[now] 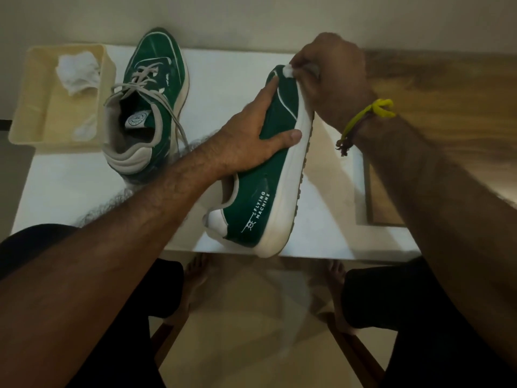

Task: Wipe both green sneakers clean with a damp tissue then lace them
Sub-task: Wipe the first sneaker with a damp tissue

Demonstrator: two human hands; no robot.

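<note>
right fingers: curled round a small white tissue (pixel 288 71), pinching it against the toe tip of the held shoe (pixel 279 152); the wad is mostly hidden under the right hand (pixel 333 79), so how much tissue is left is hard to tell.
left fingers: spread wide and clamped on the held shoe's green side wall. Index finger lies along the upper toward the toe, thumb hooks the white sole edge. The left hand (pixel 251 138) sits at about mid-shoe.
held shoe, pose: tipped on its side, sole facing right, heel toward the person, toe away. Long axis runs near-to-far, leaning slightly right at the toe. Heel overhangs the near edge of the table (pixel 223 79).
key relation: tissue is at the far end of the held shoe, and the unwiped run of sole edge lies from the right fingers back toward the person, along that long axis. My read: next stroke is a pull heelward down the sole rim, left hand bracing.
nearer hand: right for the toe, left for the mid-section and heel.
laces: none visible on the held shoe.
second shoe (pixel 148 107): left of the held shoe, upright on the table, toe away, grey laces loose.
tray (pixel 25 113): left of the held shoe, beyond the second shoe, with crumpled white tissues inside.
</note>
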